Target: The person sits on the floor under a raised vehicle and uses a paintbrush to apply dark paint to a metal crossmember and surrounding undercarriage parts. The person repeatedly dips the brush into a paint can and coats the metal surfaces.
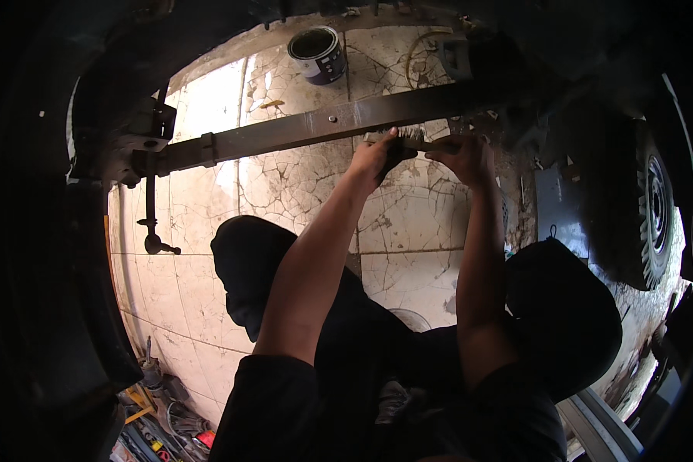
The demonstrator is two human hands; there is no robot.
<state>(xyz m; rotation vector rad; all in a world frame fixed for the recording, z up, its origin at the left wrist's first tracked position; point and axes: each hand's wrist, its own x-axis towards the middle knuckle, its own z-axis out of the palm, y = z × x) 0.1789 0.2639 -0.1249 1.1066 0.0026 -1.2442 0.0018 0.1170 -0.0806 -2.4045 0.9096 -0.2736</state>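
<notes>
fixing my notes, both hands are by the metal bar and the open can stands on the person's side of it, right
Not quite: the head view shows the open can on the far side of the metal bar. The left hand and right hand are by it.

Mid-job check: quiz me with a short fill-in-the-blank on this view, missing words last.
1. The hand nearer the wheel is the person's ____ one.
2. The left hand holds a bristled tool, a ____.
3. Of top and bottom, the open can is nearer the picture's ____.

Missing words: right; brush; top.
</notes>
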